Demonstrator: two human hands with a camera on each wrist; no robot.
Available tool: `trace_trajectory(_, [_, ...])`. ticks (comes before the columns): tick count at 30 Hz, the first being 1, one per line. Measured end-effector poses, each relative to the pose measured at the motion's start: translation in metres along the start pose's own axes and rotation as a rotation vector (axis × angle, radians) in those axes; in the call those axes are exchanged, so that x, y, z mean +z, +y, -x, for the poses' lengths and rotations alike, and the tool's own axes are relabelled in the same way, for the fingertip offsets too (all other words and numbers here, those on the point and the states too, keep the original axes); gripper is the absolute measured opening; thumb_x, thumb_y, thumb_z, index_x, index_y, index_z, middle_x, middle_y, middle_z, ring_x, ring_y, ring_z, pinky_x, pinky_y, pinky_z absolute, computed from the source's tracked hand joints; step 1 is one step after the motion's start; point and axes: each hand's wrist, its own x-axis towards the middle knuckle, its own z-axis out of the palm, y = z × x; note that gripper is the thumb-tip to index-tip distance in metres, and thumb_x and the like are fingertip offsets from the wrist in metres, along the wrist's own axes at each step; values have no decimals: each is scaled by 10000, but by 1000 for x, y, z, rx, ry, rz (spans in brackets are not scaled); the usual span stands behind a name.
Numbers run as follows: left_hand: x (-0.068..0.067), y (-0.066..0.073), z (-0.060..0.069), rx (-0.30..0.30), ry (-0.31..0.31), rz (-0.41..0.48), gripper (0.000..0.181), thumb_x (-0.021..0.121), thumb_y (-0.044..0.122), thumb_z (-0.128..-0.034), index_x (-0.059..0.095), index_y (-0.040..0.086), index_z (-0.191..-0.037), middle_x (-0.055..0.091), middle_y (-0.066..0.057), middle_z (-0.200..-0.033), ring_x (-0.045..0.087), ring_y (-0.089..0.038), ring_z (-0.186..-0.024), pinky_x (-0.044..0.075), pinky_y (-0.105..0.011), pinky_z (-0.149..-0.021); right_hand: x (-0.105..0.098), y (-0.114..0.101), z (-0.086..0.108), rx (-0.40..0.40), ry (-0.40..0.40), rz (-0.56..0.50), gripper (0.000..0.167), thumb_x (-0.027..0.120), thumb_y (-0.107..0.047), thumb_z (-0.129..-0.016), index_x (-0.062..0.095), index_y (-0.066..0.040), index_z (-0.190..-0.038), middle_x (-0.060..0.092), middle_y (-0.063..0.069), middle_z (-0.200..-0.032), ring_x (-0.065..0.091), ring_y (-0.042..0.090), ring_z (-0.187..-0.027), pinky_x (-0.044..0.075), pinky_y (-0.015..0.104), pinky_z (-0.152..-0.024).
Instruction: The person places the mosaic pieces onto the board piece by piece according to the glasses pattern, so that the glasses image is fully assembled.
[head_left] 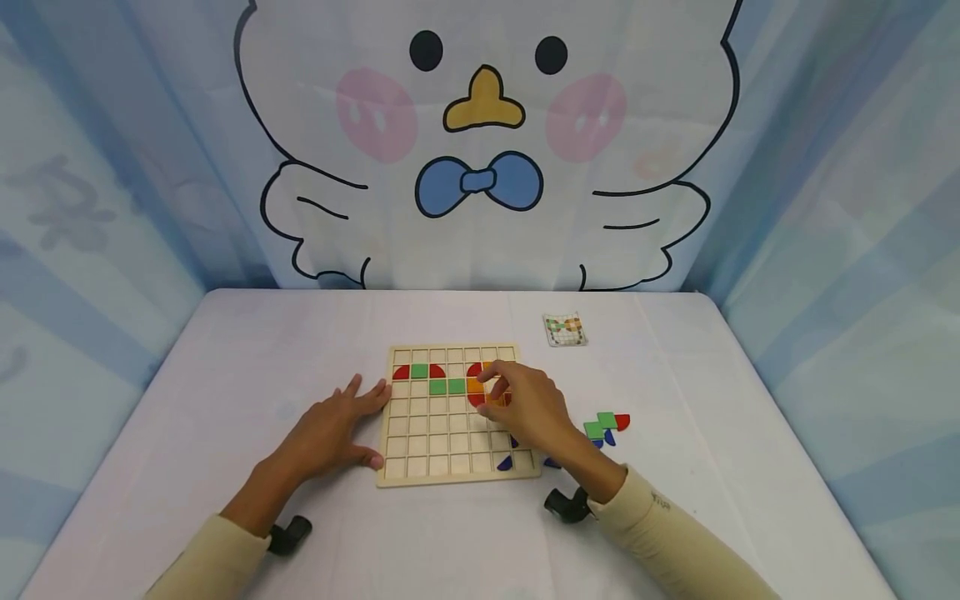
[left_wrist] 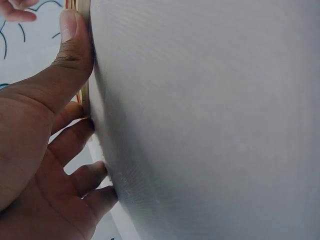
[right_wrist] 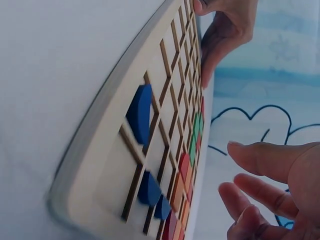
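A wooden grid board (head_left: 408,447) lies on the white table, with red quarter-round pieces (head_left: 402,372), green squares (head_left: 447,387) and orange pieces (head_left: 476,385) in its upper cells. Blue pieces (right_wrist: 141,115) sit in cells on its right side. Along the board's left edge, my left hand (head_left: 326,429) is spread, thumb and fingertips touching the rim. My right hand (head_left: 532,408) hovers over the upper right cells and partly covers the pieces there. In the right wrist view its thumb and fingers (right_wrist: 241,200) stand apart, with nothing seen between them.
Right of the board lie loose green squares (head_left: 607,420), a red quarter-round (head_left: 622,422) and blue pieces (head_left: 610,437). A small pattern card (head_left: 565,330) rests beyond the board's far right corner. Black wrist cameras (head_left: 567,505) hang under both wrists. A printed curtain (head_left: 480,242) stands behind the table.
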Motion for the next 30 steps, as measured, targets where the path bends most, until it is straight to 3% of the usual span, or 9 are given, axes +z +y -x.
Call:
trace_trajectory(10, [1,-2,0,10,7,-10,1127,962,442,-703,401,179,-1644,335,-235,-1705,362,-717,-1430,400,-755,-1133,-9,16,12,102,13,39,406,914,-227,-852,738,-220,-1218,713,-38,-888,614,215,-927,470,318,-719])
trace_trajectory(18, [0,-1,-1,5,3,-7,1136,957,463,-696,397,189,-1646,335,-236,-1707,355,-723,-1430,395,-764,-1130,-11,20,15,105,-13,61,453,915,-228,-850,737,-243,-1265,696,-61,-857,612,200,-908,476,317,-711])
trace_trajectory(30, [0,-1,-2,5,-1,-7,1137,958,461,-697,396,186,-1646,333,-227,-1709,349,-719,-1436,393,-762,-1134,-21,37,26,174,-23,104,496,923,-244,-832,734,-255,-1290,701,-49,-869,591,201,-868,496,303,-681])
